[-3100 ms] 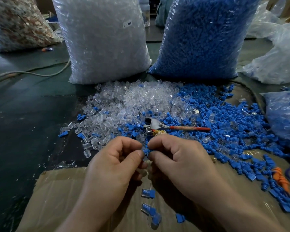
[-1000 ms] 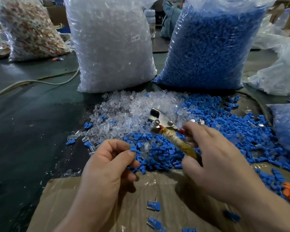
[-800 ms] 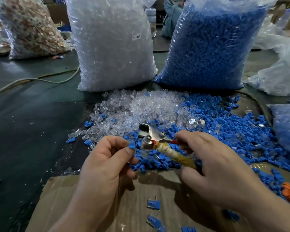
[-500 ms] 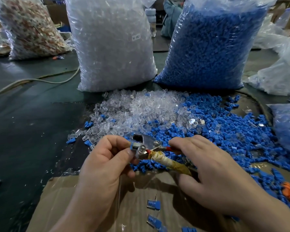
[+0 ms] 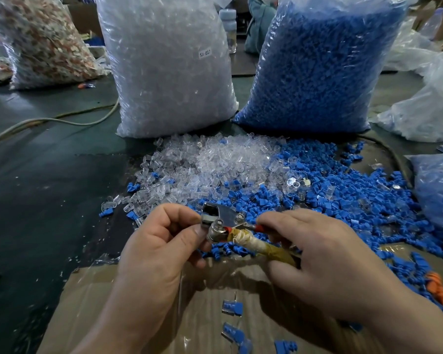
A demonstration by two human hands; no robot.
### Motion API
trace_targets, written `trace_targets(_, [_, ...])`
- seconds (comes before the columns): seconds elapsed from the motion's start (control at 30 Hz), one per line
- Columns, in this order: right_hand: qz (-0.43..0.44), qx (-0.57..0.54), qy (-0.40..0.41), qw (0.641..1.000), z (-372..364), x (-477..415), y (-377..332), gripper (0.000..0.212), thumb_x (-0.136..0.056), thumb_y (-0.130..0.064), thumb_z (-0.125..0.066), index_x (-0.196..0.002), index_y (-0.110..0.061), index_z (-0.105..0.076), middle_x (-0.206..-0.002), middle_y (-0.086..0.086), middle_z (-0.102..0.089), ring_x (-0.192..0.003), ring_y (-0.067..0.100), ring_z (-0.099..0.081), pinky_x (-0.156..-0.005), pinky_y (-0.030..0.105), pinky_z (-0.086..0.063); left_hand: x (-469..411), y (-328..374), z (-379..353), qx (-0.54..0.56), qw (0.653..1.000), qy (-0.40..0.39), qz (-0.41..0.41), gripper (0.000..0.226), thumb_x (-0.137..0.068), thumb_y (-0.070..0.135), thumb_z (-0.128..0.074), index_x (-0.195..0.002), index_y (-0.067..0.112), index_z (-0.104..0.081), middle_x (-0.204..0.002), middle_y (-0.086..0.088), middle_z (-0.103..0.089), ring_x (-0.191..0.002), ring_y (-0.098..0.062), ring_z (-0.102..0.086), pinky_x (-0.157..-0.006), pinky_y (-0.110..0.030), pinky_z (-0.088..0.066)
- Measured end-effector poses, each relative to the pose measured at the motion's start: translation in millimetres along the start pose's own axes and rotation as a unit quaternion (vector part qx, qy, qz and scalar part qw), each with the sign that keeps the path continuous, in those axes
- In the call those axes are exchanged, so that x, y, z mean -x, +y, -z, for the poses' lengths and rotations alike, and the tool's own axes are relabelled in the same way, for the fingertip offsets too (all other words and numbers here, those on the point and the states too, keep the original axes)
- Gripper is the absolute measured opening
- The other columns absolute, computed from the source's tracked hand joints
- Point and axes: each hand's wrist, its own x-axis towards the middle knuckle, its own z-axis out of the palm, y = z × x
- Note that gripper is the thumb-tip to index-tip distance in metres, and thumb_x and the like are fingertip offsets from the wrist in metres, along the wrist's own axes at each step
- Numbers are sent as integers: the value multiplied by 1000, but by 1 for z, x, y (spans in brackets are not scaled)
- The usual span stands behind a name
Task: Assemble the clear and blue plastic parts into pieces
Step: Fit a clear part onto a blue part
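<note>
My right hand (image 5: 325, 259) grips the taped handles of a metal plier-like tool (image 5: 223, 221). My left hand (image 5: 159, 249) pinches a small part between thumb and forefinger, right at the tool's metal jaw; the part itself is almost hidden. Behind the hands lie a loose heap of clear plastic parts (image 5: 215, 162) and a heap of blue plastic parts (image 5: 343, 190). Assembled clear-and-blue pieces (image 5: 232, 308) lie on the cardboard sheet (image 5: 128, 302) below my hands.
A big bag of clear parts (image 5: 169, 62) and a big bag of blue parts (image 5: 322, 62) stand behind the heaps. A third bag of mixed bits (image 5: 41, 39) stands far left. A cable (image 5: 62, 118) crosses the dark table. More plastic bags (image 5: 430, 108) sit right.
My right hand picked the tool up from the heap and brought it down and left to my left hand's pinched part. The jaw now meets my left fingertips.
</note>
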Motion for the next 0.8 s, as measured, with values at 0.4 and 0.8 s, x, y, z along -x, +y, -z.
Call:
trace_targets(0.4, [-142, 148, 9, 979, -5, -19, 22, 70, -78, -72, -37, -136, -34, -44, -130, -10, -53, -118, 17, -38, -101, 38, -33, 4, -5, -9, -223, 974, 0, 48, 32, -89, 11, -69, -78, 41, -65, -58, -2, -69, -39, -6, -54, -39, -13, -43])
trace_targets(0.8, [47, 26, 62, 997, -17, -5, -34, 29, -95, -40, -38, -93, -26, -63, -82, -11, -58, -75, 11, -52, -70, 31, -48, 17, -4, -17, -312, 946, -22, -88, 15, -80, 35, -65, -90, 46, -64, -77, 22, -69, -75, 0, -65, -68, -8, -48])
